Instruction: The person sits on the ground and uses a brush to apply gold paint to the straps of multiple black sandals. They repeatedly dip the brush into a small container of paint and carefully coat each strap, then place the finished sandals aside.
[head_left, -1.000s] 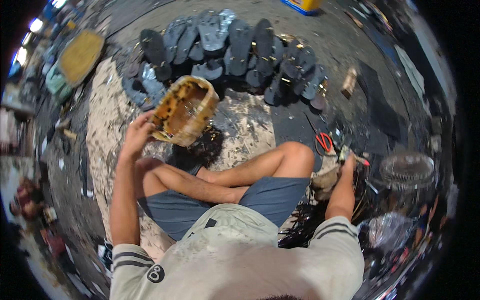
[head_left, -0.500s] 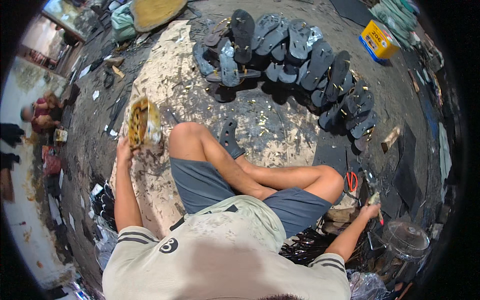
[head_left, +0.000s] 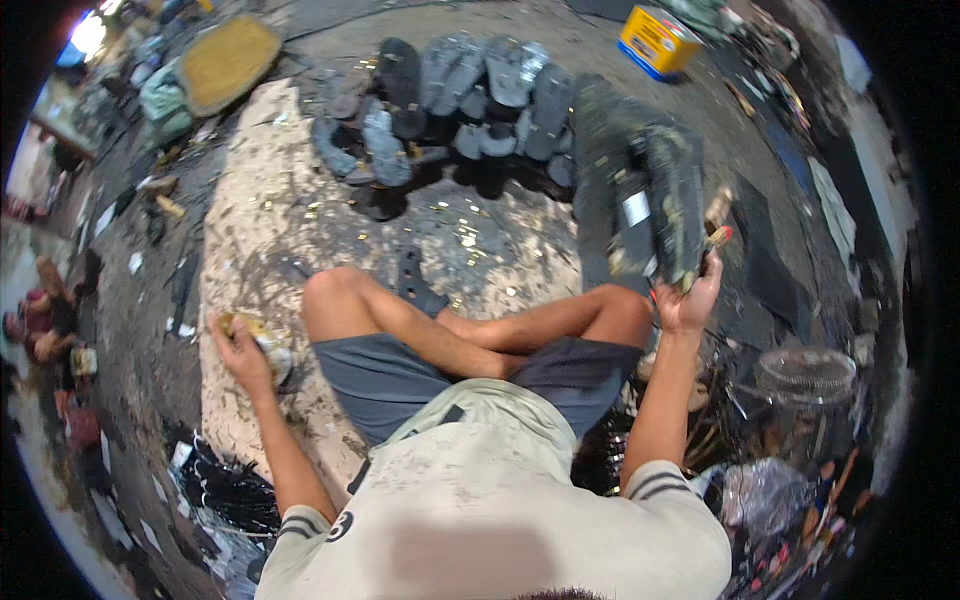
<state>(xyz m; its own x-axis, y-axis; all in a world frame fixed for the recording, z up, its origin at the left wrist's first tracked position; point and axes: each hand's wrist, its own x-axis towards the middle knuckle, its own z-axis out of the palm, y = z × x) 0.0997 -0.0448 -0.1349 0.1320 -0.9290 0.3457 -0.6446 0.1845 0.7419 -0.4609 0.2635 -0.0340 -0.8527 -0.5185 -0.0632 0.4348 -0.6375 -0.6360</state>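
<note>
My left hand (head_left: 242,358) is low at the left, its fingers at the rim of a yellow-stained container (head_left: 275,350). My palm hides part of the container. My right hand (head_left: 692,298) is raised beyond my right knee, its fingers closed on the lower end of dark rubber pieces (head_left: 680,190). These look long and flat, carry a small white patch, and are smeared by motion. By those fingers a thin red-tipped tool (head_left: 718,237) sticks out; its kind is unclear. Rows of dark sandals (head_left: 465,80) with gold-coloured bits lie ahead, partly covered by the rubber pieces.
I sit cross-legged on a stained pale sheet (head_left: 250,200) scattered with small gold bits. A yellow and blue tin (head_left: 658,42) stands far right. A round fan guard (head_left: 805,375) and clear plastic (head_left: 765,495) lie at right. Black strips (head_left: 225,485) are heaped at left.
My left hand has lowered the yellow-stained container toward the sheet. My right hand has moved up and forward and now holds dark rubber pieces. The view has shifted to the right.
</note>
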